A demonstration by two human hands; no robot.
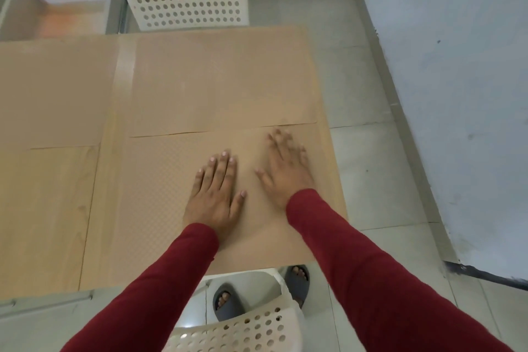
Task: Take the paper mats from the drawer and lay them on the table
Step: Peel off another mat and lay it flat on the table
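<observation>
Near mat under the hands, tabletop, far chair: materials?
Near mat: likely thin paper, tan, matte, with a fine embossed dot texture; both hands lie flat on it. Tabletop: wood-look surface, pale grain lines, probably laminate. Far chair: white moulded plastic, perforated back.

No readable text, labels, brands or numbers anywhere: tan paper mats (223, 80), light wooden table (51, 208) under them, white perforated plastic chairs (187, 3) all unmarked.

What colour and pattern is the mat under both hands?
Tan paper mat with a fine dotted, embossed-looking texture; clearest in the head view.
</observation>
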